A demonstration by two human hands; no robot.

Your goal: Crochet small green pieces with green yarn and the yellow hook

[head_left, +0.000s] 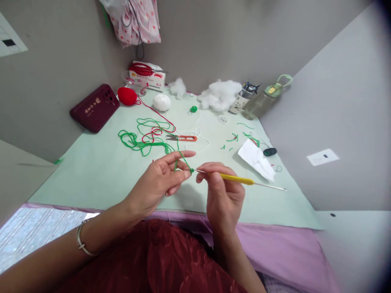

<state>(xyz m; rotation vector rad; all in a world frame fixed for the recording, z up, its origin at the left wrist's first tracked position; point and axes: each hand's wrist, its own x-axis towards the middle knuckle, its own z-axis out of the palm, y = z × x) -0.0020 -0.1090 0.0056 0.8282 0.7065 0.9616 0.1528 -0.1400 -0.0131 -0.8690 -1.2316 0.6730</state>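
Between the thumb and fingers of my left hand [166, 173] is a small green crochet piece [191, 170], pinched near the fingertips. Green yarn [182, 156] runs from it past my raised index finger to a loose tangle of green yarn [143, 145] on the table. My right hand [224, 191] grips a crochet hook [236, 178] by its yellow handle. The hook's metal tip points left and meets the green piece; whether it sits inside a loop is too small to tell. Just beyond my hands lie orange-handled thread snips [186, 138].
At the back stand a red yarn ball [127, 96], a white yarn ball [161, 102], white stuffing [220, 94], a pen cup [240, 101] and a bottle [264, 99]. A dark red phone [95, 108] leans at left. White paper [255, 159] and green yarn scraps [252, 139] lie at right.
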